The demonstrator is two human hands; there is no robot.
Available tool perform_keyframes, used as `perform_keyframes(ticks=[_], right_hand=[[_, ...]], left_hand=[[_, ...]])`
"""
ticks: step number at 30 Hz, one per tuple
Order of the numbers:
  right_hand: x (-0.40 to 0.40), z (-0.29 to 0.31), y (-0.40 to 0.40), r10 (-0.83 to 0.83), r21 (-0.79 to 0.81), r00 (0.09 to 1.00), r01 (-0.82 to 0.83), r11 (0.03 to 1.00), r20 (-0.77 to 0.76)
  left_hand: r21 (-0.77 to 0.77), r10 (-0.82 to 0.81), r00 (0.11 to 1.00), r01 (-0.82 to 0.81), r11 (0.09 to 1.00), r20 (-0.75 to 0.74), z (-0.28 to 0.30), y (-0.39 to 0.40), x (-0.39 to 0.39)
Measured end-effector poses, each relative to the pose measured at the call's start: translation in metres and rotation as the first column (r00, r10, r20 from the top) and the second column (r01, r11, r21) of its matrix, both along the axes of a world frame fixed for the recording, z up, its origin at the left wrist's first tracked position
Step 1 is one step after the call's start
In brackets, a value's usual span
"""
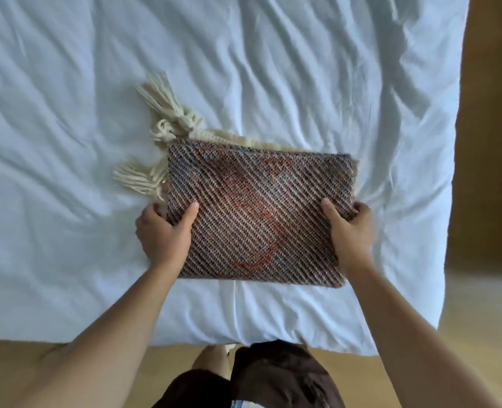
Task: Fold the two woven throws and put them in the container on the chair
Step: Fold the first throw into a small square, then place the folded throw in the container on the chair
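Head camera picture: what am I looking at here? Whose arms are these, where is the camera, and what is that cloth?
There is no machine here. A person wears a camera on the head, so you look down along their two bare arms. In front of them is a bed under a white duvet. On it lies a woven throw, folded into a neat rectangle, with cream tassels sticking out at its far left corner. The left hand grips the throw's left edge and the right hand grips its right edge, thumbs on top and fingers curled round the edges. The second throw and the container on the chair are not in view.
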State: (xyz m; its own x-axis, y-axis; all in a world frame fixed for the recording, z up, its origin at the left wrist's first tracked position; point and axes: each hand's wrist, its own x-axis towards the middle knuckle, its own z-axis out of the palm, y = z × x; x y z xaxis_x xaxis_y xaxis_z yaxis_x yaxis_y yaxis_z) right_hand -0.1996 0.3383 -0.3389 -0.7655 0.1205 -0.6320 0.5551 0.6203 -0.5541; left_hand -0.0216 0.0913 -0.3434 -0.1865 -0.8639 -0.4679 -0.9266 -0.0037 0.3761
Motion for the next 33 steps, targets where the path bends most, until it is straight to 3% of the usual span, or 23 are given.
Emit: perform_keyframes(ticks=[1,3,5,6,12,17,25,33], right_hand=[[-0.005,0.002,0.003,-0.068,-0.103,0.991,0.080,0.991,0.118],[-0.015,0.005,0.010,-0.071,-0.281,0.951,0.159,0.947,0.300],[-0.017,0.015,0.012,-0.055,-0.400,0.929,0.209,0.892,0.365],[-0.014,0.023,0.011,-0.049,-0.420,0.937,0.202,0.885,0.346],[0.024,0.107,0.028,-0.154,-0.395,0.983,0.180,0.901,0.098],[0.068,0.216,0.081,-0.295,-0.454,0.950,0.218,0.864,-0.106],[0.159,0.353,0.235,-0.632,-0.516,0.693,0.422,0.746,-0.347],[0.232,0.440,0.422,-0.796,-0.606,0.351,0.518,0.604,-0.493]], left_hand=[[0.193,0.095,0.992,-0.079,0.978,-0.077,0.004,-0.009,0.001],[0.546,0.243,0.943,-0.083,0.834,-0.229,0.012,-0.028,-0.006],[0.714,0.269,0.914,0.031,0.699,-0.303,0.029,-0.037,-0.020],[0.732,0.234,0.918,0.083,0.676,-0.320,0.040,-0.037,-0.026],[0.681,0.047,0.905,0.282,0.676,-0.422,0.129,-0.020,-0.033],[0.618,-0.026,0.810,0.468,0.632,-0.586,0.216,0.009,-0.037],[0.444,-0.152,0.559,0.771,0.457,-0.815,0.349,0.165,-0.074],[0.294,-0.200,0.322,0.943,0.156,-0.926,0.452,0.389,-0.096]])
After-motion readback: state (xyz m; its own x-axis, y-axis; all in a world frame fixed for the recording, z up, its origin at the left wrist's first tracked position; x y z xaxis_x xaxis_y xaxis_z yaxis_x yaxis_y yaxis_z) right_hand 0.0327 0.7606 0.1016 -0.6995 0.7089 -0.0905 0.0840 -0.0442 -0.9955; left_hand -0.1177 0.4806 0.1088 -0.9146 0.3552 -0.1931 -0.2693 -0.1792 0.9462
